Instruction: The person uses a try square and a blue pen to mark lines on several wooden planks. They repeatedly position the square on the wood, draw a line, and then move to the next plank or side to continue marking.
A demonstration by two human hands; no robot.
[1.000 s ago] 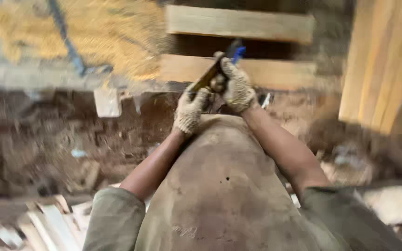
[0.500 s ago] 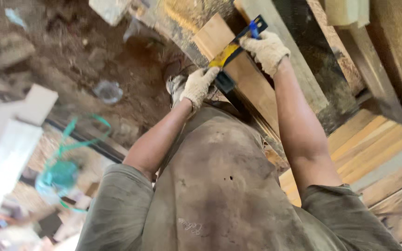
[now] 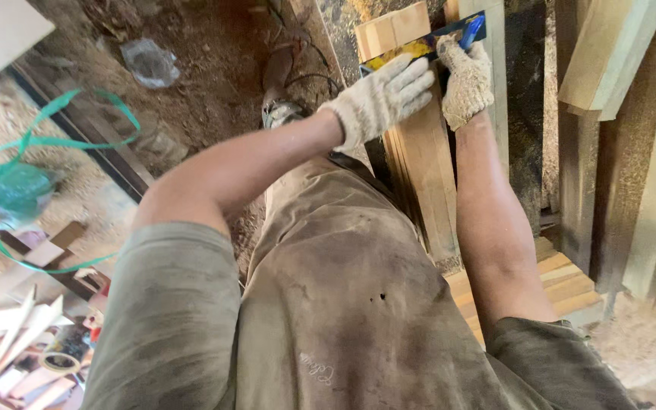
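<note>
Gloved hands, left [image 3: 383, 97] and right [image 3: 465, 80], press a half-hidden yellow-blue tool [image 3: 427, 44] against stacked planks [image 3: 419, 152]; grip unclear.

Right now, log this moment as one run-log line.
left hand: on yellow-blue flat tool | right hand: holds blue pen | pale wooden planks: under tool

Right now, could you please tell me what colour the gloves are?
Off-white knitted gloves, on the left hand and right hand, clearest in the head view.

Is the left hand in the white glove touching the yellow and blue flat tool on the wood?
Touching. The head view shows the left hand pressed flat over the yellow and blue flat tool, its fingers covering the middle, atop the pale wooden plank.
</note>
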